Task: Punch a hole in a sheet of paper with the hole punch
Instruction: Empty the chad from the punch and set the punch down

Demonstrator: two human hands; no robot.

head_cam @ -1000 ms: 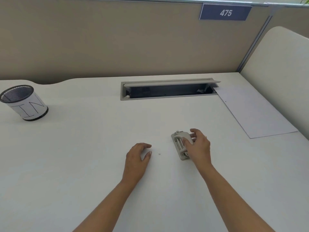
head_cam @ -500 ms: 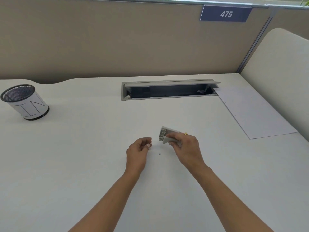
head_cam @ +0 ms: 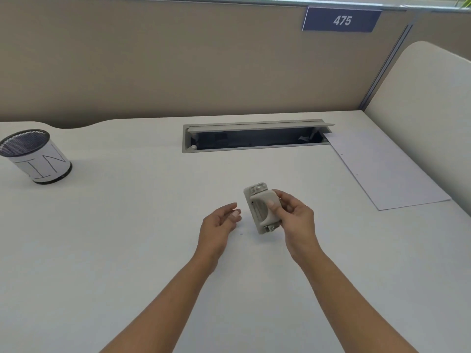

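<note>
My right hand [head_cam: 293, 220] holds a small grey hole punch [head_cam: 260, 207] lifted above the white desk [head_cam: 127, 238], thumb across its handle and fingers behind it. My left hand [head_cam: 219, 222] hovers just left of the punch, palm turned inward, fingers loosely curled and holding nothing. A white sheet of paper [head_cam: 382, 171] lies flat at the desk's right side, well away from both hands, with small dark dots near its left edge. A tiny paper dot [head_cam: 241, 234] lies on the desk between my hands.
A black mesh pen cup [head_cam: 35, 156] with a paper label stands at the far left. An open cable tray slot [head_cam: 254, 138] is set into the desk's back middle. Beige partition walls close the back and right.
My right hand picked the hole punch up off the desk and turned it so its top faces me. My left hand lifted from the desk and curled toward the punch.
</note>
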